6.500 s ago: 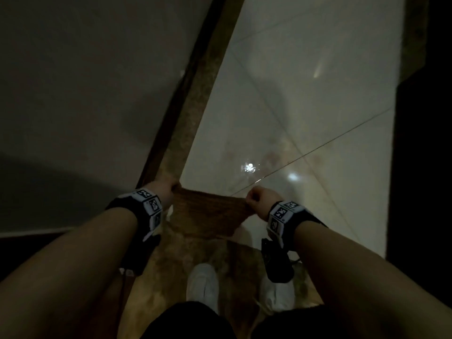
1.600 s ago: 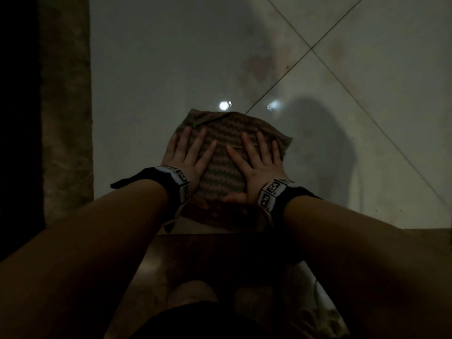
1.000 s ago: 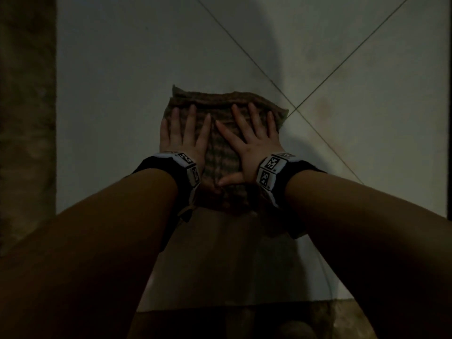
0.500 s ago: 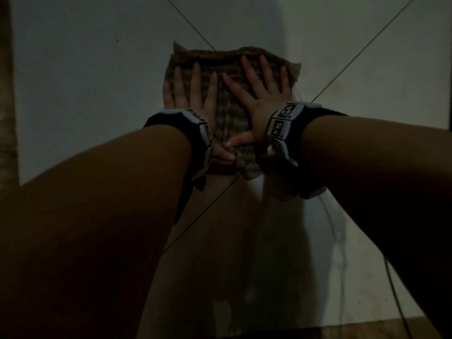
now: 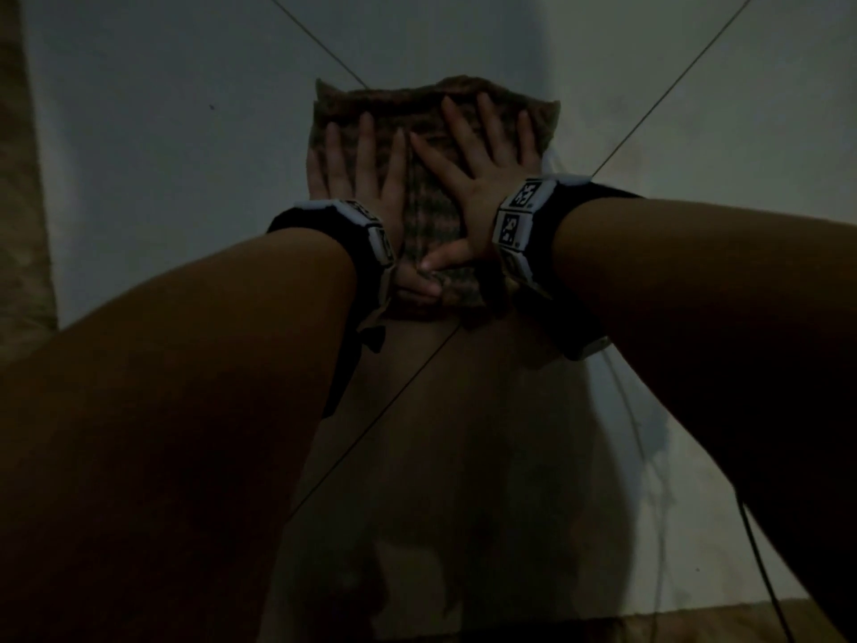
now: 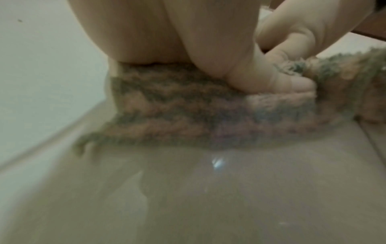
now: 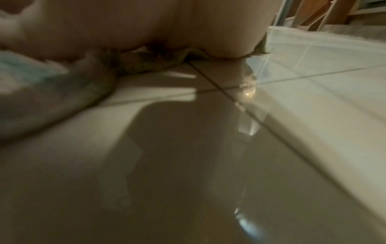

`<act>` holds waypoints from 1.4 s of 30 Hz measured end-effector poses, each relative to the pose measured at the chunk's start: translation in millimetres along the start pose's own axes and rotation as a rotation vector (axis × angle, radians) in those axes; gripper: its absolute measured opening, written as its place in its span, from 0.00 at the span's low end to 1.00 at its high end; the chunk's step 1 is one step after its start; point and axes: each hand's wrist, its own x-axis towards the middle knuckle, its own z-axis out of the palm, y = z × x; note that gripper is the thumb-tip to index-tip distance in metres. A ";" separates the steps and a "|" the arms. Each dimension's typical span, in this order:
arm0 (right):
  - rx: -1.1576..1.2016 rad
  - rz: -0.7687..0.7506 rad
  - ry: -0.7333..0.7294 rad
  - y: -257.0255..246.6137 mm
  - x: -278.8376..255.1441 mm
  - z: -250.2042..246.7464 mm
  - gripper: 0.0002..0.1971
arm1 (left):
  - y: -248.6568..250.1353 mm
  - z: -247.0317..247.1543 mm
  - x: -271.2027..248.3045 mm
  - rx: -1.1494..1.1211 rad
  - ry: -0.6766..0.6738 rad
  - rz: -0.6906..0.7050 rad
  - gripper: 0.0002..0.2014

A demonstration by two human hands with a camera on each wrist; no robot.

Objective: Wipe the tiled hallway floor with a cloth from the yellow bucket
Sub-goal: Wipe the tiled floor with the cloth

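Note:
A brown and green patterned cloth lies flat on the pale tiled floor, over the crossing of two grout lines. My left hand presses on its left half with straight, spread fingers. Beside it, my right hand presses on the right half the same way, its thumb reaching toward the left thumb. The left wrist view shows the heel of the left hand on the fuzzy cloth. In the right wrist view the right palm rests on the cloth's bunched edge. The yellow bucket is out of view.
A darker brown strip runs along the floor's left edge and another band lies at the bottom. A thin cable hangs near my right arm. A low white skirting and wooden frames stand beyond the tiles.
Both hands have pushed the cloth forward across the tiles, past the grout crossing, still pressed flat on it. Earlier I held the cloth up by its corners.

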 end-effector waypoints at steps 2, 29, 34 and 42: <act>0.004 0.006 0.009 -1.3 -5.5 1.4 0.61 | -0.4 3.3 -1.6 -0.002 0.027 0.018 0.72; 0.011 0.022 -0.221 -98.2 -186.3 95.8 0.61 | 51.6 103.6 -186.5 0.047 -0.208 0.044 0.71; 0.034 -0.007 -0.266 -123.5 -229.3 118.5 0.60 | 63.6 130.2 -236.5 0.024 -0.249 0.025 0.66; -0.011 -0.049 -0.306 -135.0 -255.5 133.1 0.60 | 67.0 144.5 -270.5 0.023 -0.289 0.038 0.67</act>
